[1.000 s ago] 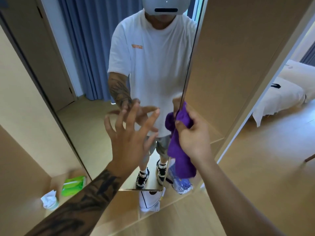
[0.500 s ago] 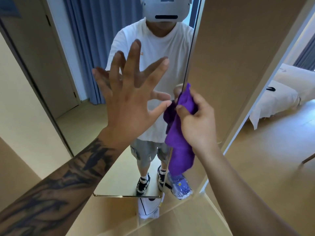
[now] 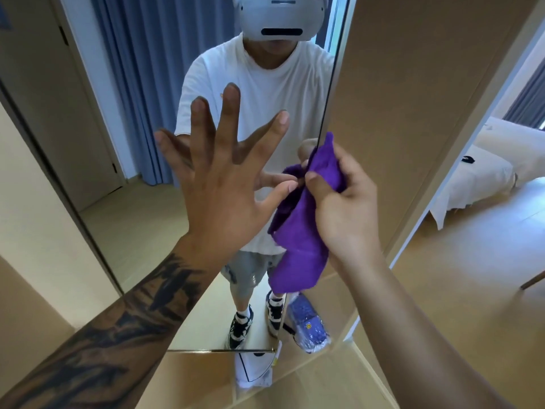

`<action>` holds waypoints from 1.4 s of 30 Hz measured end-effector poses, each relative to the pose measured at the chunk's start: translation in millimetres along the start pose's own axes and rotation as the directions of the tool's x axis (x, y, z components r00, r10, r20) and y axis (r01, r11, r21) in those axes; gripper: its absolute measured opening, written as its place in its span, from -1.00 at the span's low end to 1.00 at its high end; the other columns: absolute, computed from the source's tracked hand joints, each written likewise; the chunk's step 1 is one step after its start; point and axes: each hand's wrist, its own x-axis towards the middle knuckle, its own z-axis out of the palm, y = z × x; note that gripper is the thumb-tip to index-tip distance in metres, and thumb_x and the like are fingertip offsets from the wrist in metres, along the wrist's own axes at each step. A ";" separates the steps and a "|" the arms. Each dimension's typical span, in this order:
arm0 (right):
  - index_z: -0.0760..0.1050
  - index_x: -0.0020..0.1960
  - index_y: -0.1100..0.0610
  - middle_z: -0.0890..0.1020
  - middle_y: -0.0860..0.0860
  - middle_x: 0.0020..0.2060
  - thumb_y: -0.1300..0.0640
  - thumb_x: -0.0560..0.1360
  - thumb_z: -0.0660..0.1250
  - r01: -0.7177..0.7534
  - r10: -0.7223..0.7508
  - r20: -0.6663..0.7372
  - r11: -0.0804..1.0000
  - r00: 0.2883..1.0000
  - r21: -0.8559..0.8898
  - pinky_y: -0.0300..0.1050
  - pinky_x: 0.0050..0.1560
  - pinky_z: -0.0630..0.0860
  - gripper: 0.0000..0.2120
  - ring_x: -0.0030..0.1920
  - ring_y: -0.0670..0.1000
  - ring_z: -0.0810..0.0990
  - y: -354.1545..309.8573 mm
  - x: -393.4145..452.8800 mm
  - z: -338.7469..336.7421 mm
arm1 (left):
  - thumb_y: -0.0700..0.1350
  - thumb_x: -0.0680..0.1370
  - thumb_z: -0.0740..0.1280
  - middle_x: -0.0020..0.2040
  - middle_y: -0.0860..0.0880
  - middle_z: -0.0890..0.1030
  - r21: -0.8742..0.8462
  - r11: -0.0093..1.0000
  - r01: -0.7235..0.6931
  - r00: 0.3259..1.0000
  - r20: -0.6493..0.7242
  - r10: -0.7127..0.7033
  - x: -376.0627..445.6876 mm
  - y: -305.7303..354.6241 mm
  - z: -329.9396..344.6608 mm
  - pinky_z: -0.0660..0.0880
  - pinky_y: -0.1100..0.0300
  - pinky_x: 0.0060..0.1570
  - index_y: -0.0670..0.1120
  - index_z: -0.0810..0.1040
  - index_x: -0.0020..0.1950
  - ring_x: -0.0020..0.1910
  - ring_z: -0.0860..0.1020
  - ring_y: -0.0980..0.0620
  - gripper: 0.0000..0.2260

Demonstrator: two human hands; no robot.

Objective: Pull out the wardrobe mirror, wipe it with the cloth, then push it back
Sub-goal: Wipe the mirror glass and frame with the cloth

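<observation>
The mirror [image 3: 124,202] stands pulled out from the wardrobe, so that first step looks done. The left hand [image 3: 224,187] is spread flat, fingers straight toward the glass, holding nothing; real contact I cannot tell. At its 3 o'clock the right hand [image 3: 339,208] grips the cloth [image 3: 303,255] at the mirror's edge. Wiping seems barely begun or just ending; pushing back remains

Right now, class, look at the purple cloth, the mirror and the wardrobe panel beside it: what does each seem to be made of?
Purple cloth: soft napped fabric, probably microfibre; it folds limply.
Mirror: glossy glass, giving a sharp reflection.
Wardrobe panel: matte tan board, perhaps laminate; no grain shows.
</observation>
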 end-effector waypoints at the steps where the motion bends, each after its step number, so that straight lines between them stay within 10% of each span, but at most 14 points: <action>1: 0.50 0.47 0.14 0.65 0.10 0.32 0.27 0.61 0.31 0.023 -0.023 -0.009 1.000 1.000 -0.018 0.22 0.40 0.53 -0.58 0.29 0.11 0.65 0.9 -1.1 2.1 | 0.46 0.57 0.29 0.67 -0.26 0.24 -0.006 1.000 0.007 1.000 -0.004 -0.007 -0.1 0.2 0.7 0.05 -0.68 0.37 0.22 0.33 0.65 0.62 0.11 -0.43 -0.31; 13: 0.50 0.49 -0.07 0.69 -0.09 0.27 0.25 0.64 0.34 -0.071 0.072 0.049 0.997 0.996 -0.027 0.10 0.33 0.58 -0.54 0.26 -0.03 0.67 27.7 -11.7 -7.0 | 0.47 0.58 0.23 0.72 -0.17 0.11 0.029 0.998 0.054 0.998 0.030 -0.055 -1.7 5.8 3.9 -0.08 -0.63 0.45 0.29 0.21 0.68 0.67 -0.01 -0.33 -0.30; 17: 0.53 0.46 0.02 0.76 -0.04 0.08 0.34 0.65 0.30 -0.108 0.107 0.081 0.994 0.991 0.009 0.00 -0.02 0.70 -0.56 -0.02 0.01 0.76 17.2 -12.9 -6.8 | 0.48 0.58 0.21 0.72 -0.18 0.11 0.048 0.998 0.050 0.998 0.044 -0.052 -1.2 7.9 0.9 -0.09 -0.62 0.46 0.27 0.22 0.68 0.67 0.01 -0.36 -0.30; 25: 0.47 0.52 0.05 0.62 0.01 0.38 0.21 0.65 0.32 0.072 -0.072 0.052 0.997 0.996 0.003 0.20 0.44 0.50 -0.56 0.37 0.09 0.60 -14.3 12.4 -3.5 | 0.45 0.57 0.29 0.70 -0.15 0.07 0.063 0.998 0.024 0.999 0.020 -0.025 -2.3 3.9 3.3 -0.03 -0.63 0.44 0.26 0.25 0.67 0.67 0.04 -0.35 -0.29; 42: 0.39 0.58 -0.02 0.64 -0.14 0.33 0.15 0.71 0.27 0.243 -0.243 0.023 0.949 0.970 -0.202 -0.15 0.39 0.48 -0.55 0.32 -0.17 0.59 -13.3 10.6 1.3 | 0.50 0.56 0.26 0.69 -0.18 0.13 0.164 0.974 -0.159 0.987 -0.004 0.161 18.4 -19.7 -7.0 -0.05 -0.70 0.39 0.27 0.25 0.66 0.65 0.14 -0.39 -0.28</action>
